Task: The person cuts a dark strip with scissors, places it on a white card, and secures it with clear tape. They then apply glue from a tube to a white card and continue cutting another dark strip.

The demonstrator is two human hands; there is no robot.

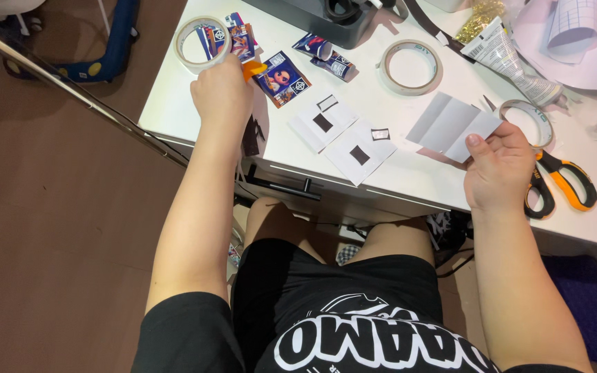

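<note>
I count three tape rolls on the white desk (pixel 409 181). My left hand (pixel 221 93) pinches one flat ring of tape (pixel 202 43) at the desk's near-left corner; another ring (pixel 410 66) lies mid-desk – a third (pixel 528 119) sits beside my right hand (pixel 497 169), whose grip pinches a creased white paper sheet (pixel 450 126) near the front edge. Two white paper squares (pixel 340 135) carry dark patches. One pair of orange-handled scissors (pixel 560 185) touches that hand.

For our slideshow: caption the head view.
Left hand grips a tape roll; right hand holds folded white paper.
</note>
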